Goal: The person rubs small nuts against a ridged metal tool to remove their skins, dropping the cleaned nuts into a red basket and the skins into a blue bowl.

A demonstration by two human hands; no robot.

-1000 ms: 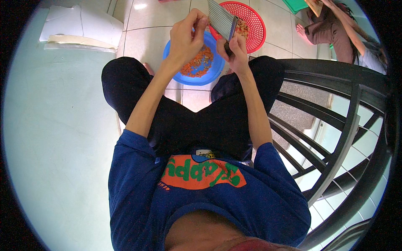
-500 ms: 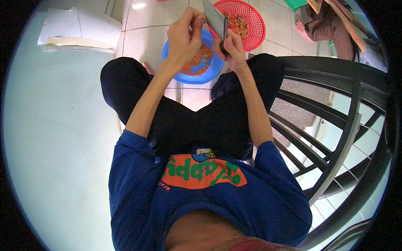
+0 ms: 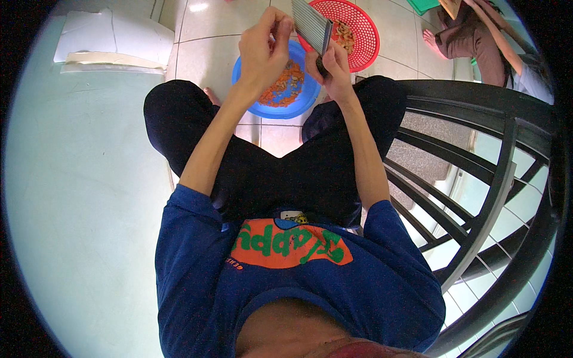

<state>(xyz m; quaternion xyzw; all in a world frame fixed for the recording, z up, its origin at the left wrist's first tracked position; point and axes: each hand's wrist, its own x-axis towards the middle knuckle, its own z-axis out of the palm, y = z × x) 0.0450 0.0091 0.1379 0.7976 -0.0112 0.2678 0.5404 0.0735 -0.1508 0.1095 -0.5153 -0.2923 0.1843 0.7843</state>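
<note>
Your right hand [image 3: 335, 70] is wrapped firmly round the dark handle [image 3: 322, 67] of a ridged cutter [image 3: 313, 26], thumb side toward the blade. The corrugated metal face stands tilted, rising up and to the left from your fist, over the near left part of the red colander. Your left hand [image 3: 265, 49] is half curled, thumb and fingertips drawn close together just beside the blade's left edge. Whether they pinch a small piece or touch the metal, you cannot tell from this view.

Below both hands, between your feet: a round blue basin [image 3: 240, 76], partly hidden by your left hand and wrist. In it, orange bits [image 3: 276, 96] mixed with paler ones, scattered, blue bottom showing between. Beyond and to the right of the basin, a red colander [image 3: 371, 36] with perforated walls, holding pale brown pieces [image 3: 344, 39].

Your knees are spread to either side, black trousers [image 3: 274, 185], dark blue shirt [image 3: 286, 283]. Light floor tiles [image 3: 218, 24] underneath. At your right, a black slatted frame [image 3: 471, 98]. Far upper right, a seated co-worker [image 3: 477, 51] in brown trousers, near a green object [image 3: 422, 5]. Far left, a white sheet [image 3: 89, 37].
</note>
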